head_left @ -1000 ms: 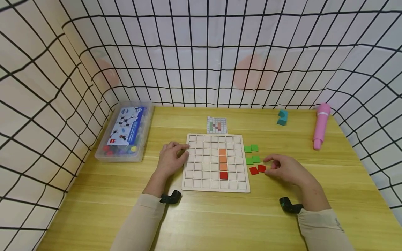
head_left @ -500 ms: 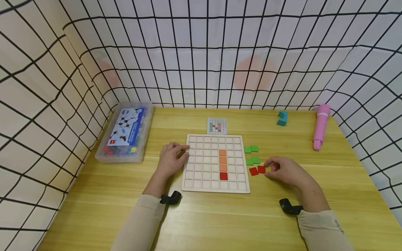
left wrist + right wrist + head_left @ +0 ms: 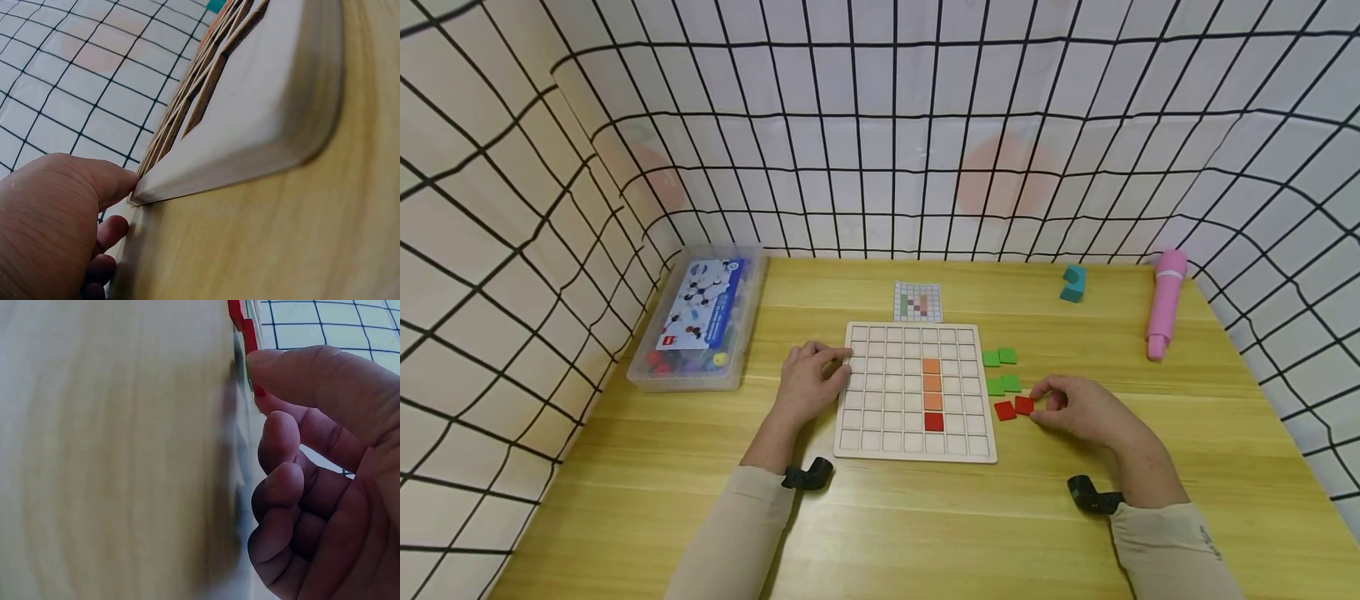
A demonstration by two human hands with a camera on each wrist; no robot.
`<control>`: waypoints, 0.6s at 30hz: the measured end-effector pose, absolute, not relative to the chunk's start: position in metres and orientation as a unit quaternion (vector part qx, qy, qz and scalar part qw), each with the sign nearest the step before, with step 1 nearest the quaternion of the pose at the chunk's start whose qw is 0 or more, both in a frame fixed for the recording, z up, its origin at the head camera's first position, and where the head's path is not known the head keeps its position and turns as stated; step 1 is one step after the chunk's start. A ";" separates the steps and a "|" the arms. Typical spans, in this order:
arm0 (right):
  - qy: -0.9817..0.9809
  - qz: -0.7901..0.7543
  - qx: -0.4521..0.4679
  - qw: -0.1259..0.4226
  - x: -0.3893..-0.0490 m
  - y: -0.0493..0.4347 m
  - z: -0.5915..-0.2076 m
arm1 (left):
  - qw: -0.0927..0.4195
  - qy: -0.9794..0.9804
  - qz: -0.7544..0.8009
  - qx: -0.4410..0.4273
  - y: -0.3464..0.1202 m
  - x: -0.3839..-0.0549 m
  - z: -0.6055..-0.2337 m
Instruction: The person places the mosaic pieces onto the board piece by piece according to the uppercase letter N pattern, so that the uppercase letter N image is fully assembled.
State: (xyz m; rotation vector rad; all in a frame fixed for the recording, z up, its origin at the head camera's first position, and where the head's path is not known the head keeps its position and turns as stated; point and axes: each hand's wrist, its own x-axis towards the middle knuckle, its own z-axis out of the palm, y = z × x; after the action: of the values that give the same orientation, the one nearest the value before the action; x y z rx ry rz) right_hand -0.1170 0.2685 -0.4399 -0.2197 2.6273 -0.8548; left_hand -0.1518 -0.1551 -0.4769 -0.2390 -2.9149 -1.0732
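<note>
A pale wooden grid board (image 3: 880, 423) lies flat on the table. One column of it bears orange tiles (image 3: 932, 383) with a red tile (image 3: 933, 422) below them. My left hand (image 3: 808, 382) touches the board's left edge with thumb and index finger; in the left wrist view its thumb (image 3: 112, 181) lies against the board's corner. At the board's right, my right hand (image 3: 1078, 407) pinches a loose red tile (image 3: 1023, 406) between thumb and index finger; the other fingers are curled. Another red tile (image 3: 1004, 411) lies beside it, and several green tiles (image 3: 1011, 383) lie just behind.
A small printed grid card (image 3: 917, 302) touches the board's back edge. At the back left stands a clear plastic case (image 3: 688, 379) of coloured pieces. A teal block (image 3: 1073, 283) and a pink cylindrical object (image 3: 1166, 304) lie at the back right. Grid-patterned cloth surrounds the table.
My right hand's index finger and thumb have closed in on the right-hand loose red tile. The left hand and the board stay where they were.
</note>
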 end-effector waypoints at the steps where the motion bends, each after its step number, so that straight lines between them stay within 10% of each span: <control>1: 0.932 -0.303 -0.079 0.183 -0.117 0.268 -0.439 | 0.014 -0.935 -0.345 -0.077 -0.155 -0.152 -0.477; 18: 0.934 -0.298 -0.102 0.170 -0.119 0.241 -0.421 | 0.021 -0.936 -0.343 -0.079 -0.155 -0.152 -0.478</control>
State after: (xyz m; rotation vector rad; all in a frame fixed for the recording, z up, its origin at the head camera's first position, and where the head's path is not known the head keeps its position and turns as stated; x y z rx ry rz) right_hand -0.1194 0.2411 -0.4207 -0.2912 2.6526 -0.8476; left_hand -0.1519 -0.1546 -0.4781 -0.2440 -2.9013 -1.0633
